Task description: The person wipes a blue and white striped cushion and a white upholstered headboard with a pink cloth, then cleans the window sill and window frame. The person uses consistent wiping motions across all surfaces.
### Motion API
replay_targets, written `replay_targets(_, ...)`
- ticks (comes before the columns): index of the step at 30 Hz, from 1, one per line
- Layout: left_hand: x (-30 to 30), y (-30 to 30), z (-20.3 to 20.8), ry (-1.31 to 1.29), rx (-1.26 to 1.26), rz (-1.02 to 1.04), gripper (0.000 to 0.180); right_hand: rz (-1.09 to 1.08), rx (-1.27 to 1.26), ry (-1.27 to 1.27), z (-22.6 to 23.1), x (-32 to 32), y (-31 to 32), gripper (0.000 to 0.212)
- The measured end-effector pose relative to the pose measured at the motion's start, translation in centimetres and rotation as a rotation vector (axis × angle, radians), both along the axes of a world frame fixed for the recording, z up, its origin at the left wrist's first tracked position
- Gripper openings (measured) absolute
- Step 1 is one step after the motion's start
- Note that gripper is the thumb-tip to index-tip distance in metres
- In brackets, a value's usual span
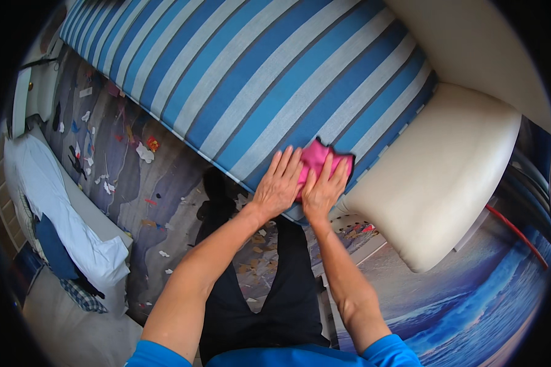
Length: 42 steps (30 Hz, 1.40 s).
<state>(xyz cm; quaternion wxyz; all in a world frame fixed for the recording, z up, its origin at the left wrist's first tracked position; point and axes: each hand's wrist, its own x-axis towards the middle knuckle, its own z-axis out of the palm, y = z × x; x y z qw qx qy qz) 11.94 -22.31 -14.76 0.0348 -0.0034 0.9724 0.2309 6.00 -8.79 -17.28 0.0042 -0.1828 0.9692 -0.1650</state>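
Note:
A pink cloth (315, 155) with dark edging lies bunched on the blue, grey and white striped sofa seat (251, 92), close to its near right corner. My left hand (275, 188) rests flat beside it, with straight fingers whose tips reach the cloth's left side. On top of the cloth is my right hand (321, 194), fingers spread and pressing down from above. Neither hand is wrapped round it. Part of the cloth is hidden beneath my hands.
A padded cream armrest (434, 171) borders the seat on the right. Scraps litter the patterned floor (165, 202). White and dark clothes (73, 226) lie on furniture at the left. A panel with a sea picture (471, 306) and a red tube (517, 235) are at lower right.

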Motion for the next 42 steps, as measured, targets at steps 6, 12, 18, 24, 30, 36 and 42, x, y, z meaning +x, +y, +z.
replay_targets(6,-1.1,-4.8,-0.4,0.073,0.069,-0.128,0.051,-0.141,0.003,-0.019,1.0,1.3,-2.5,0.059)
replay_targets(12,-10.1,-12.6,-2.3,0.244,-0.050,-0.350,0.049,-0.381,0.135,0.194,-2.7,-6.4,-9.5,0.057)
replay_targets(18,-4.3,-14.1,-2.5,0.182,0.069,-0.379,0.048,-0.368,0.175,0.112,-2.1,-1.8,-11.6,0.058)
replay_targets(24,-2.0,-16.8,-2.5,0.143,0.137,-0.522,0.048,-0.372,0.203,0.145,-2.8,2.2,-13.4,0.062)
replay_targets(30,-2.4,-16.7,-3.5,0.143,0.099,-0.499,0.047,-0.409,0.178,0.207,-4.3,1.5,-14.2,0.062)
replay_targets(36,-2.1,-16.1,-3.3,0.121,0.035,-0.521,0.050,-0.415,0.142,0.221,-4.5,1.8,-13.9,0.059)
replay_targets(42,-1.9,-15.4,-3.4,0.201,0.050,-0.459,0.051,-0.405,0.175,0.194,-4.5,2.0,-13.6,0.062)
